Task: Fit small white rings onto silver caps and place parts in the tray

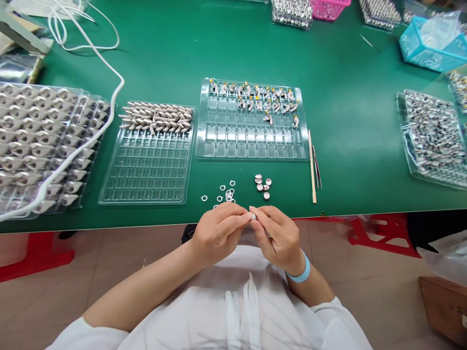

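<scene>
Lower middle of the frame, just off the desk [164, 58] edge, your left hand [219, 232] and right hand [278, 237] both pinch one small pale part [253, 217], probably for steadiness; loose rings [226, 194] lie close by.

The surface [175, 53] is plain deep green. On it the rings [228, 192] are white and the caps [263, 184] silvery. The small piece [253, 216] is off-white. The left tray [146, 170] and the middle tray [251, 141] are clear, with a grid of square pockets; the first holds grey-beige parts [156, 118], the second yellow-tipped parts [255, 97]. The pink basket [328, 7] and the turquoise basket [426, 53] are latticed; the wristband [301, 274] is light blue.
</scene>
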### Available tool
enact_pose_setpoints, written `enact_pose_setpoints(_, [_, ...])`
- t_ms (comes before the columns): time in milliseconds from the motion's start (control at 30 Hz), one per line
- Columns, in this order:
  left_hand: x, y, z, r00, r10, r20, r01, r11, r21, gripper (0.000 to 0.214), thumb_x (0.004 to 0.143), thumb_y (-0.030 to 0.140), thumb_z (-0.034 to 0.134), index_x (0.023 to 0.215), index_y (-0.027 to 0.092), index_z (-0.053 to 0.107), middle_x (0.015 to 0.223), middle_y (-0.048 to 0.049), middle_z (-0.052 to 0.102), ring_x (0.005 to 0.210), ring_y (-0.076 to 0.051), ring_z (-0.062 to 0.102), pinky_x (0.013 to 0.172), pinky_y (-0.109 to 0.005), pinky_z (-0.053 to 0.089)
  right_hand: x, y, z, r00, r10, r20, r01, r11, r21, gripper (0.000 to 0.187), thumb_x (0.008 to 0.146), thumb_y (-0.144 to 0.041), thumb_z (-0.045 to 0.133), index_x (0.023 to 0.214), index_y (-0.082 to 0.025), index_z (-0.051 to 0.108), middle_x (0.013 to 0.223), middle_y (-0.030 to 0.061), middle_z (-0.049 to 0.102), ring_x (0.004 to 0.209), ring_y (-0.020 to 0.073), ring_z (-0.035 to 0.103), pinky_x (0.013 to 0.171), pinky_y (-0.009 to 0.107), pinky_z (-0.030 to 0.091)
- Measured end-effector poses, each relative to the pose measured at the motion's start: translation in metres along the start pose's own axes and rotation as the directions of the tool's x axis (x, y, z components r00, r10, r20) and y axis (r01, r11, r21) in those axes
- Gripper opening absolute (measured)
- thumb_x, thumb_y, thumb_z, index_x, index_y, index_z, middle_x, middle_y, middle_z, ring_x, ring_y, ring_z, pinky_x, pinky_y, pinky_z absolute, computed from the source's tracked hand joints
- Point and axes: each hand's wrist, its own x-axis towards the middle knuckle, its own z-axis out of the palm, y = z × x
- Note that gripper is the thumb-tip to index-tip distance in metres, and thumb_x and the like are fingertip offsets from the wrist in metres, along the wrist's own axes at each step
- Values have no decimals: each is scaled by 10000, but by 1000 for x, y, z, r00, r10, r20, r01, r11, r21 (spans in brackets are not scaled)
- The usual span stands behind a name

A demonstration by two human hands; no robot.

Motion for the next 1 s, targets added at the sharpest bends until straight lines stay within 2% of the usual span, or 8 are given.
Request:
enact_pose_setpoints(200, [1, -1, -1, 1000, -4, 18, 3, 1000, 12, 226, 816, 12, 521, 944, 183, 595, 783, -46, 661, 704, -126, 615, 610, -248, 527, -3, 1, 2, 999, -41, 2, 42, 997, -58, 456, 853, -122, 524, 1303, -193, 492, 973, 97, 649, 823, 197, 619, 699, 345, 556])
enact_pose_setpoints(500, [-2, 1, 0, 1000, -3, 17, 3, 1000, -4, 208, 813, 17, 540, 947, 168, 589, 802, -59, 661, 720, -135, 615, 609, -258, 531, -3, 0, 0, 997, -66, 45, 69, 995, -74, 465, 872, -140, 500, 1332, -181, 446, 1001, 116, 635, 877, 213, 615, 716, 355, 563])
enact_pose_setpoints(733, [0, 0, 0, 1000, 13, 29, -12, 999, -45, 311, 773, -24, 593, 1025, 158, 598, 855, -80, 683, 776, -158, 636, 641, -286, 544, -2, -3, 0, 1000, -21, -22, 20, 999, -34, 427, 847, -106, 531, 1269, -172, 515, 1005, 116, 643, 895, 215, 621, 747, 354, 564])
enact_pose_setpoints(1000, [6, 2, -1, 998, 8, 57, -5, 999, -44, 335, 782, -27, 601, 1072, 139, 594, 903, -87, 709, 822, -154, 662, 704, -286, 568, 3, 0, -3, 1000, 16, -5, -16, 1000, -14, 360, 849, -90, 528, 1204, -146, 555, 1000, 116, 643, 894, 200, 611, 751, 340, 549])
